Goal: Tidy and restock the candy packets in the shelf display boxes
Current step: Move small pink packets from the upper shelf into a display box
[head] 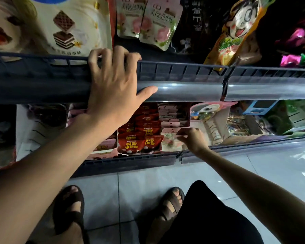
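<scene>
The pale pink packet [168, 139] is at the front of the lower shelf [130, 162], just right of the red packets [141, 138]. It is small and flat, white and pink, with dark printed characters near its top edge; the lower part is blurred. Behind it a row of the same pink packets [173, 117] stands one after another in a cardboard display box [189, 115]. The red packets fill the next box on the left, standing close together with yellow squares on the front.

The right hand [192, 138] reaches down to the front packet and pinches its upper right corner between the thumb and the bent fingers. The forearm comes in from the lower right.

The left hand [113, 81] is higher, on the upper shelf rail [183, 71]. Its four fingers curl over the top of the dark rail and grip it, and the thumb lies stretched to the right along the shiny strip below. The left arm crosses in front of the lower shelf.

Above the rail stand a large wafer bag [65, 27] and two pink and green pouches [148, 20]. Below, both feet in dark sandals [69, 208] stand on the pale tiled floor [148, 178].
</scene>
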Available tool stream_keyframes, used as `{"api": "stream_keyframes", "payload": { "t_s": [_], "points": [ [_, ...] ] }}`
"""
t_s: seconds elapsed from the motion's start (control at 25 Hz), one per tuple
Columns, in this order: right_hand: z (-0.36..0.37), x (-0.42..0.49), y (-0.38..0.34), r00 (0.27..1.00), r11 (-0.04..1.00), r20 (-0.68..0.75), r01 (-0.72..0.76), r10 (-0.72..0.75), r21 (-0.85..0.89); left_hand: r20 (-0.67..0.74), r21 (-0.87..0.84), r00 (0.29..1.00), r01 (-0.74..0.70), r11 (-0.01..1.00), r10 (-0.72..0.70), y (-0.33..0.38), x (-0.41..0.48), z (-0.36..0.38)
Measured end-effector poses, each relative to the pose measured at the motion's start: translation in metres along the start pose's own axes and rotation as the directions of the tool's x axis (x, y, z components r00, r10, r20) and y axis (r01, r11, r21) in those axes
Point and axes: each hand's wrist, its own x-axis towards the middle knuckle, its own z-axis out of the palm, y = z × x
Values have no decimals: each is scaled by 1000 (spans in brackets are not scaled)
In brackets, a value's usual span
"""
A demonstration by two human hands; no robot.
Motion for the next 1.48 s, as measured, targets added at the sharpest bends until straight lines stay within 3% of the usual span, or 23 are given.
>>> {"api": "stream_keyframes", "payload": {
  "t_s": [0.32, 0.52, 0.8, 1.28, 1.48],
  "points": [
    [25, 14, 18, 981, 980, -141, 108, -133, -169, -15, 7, 1000, -1, 1000, 1, -1, 0, 5],
    [33, 14, 20, 986, 947, -121, 68, -111, -314, 5, 6, 1000, 2, 1000, -2, 0, 0, 3],
    [31, 21, 23, 994, 950, -74, 51, -77, -307, 7, 3, 1000, -1, 1000, 1, -1, 0, 3],
    [40, 22, 27, 990, 936, -112, 35, -80, -350, 11, 10, 1000, -9, 1000, 9, -1, 0, 3],
    [25, 15, 22, 976, 947, -163, 88, -144, -310, 5, 9, 1000, -12, 1000, 12, -1, 0, 3]
  ]
}}
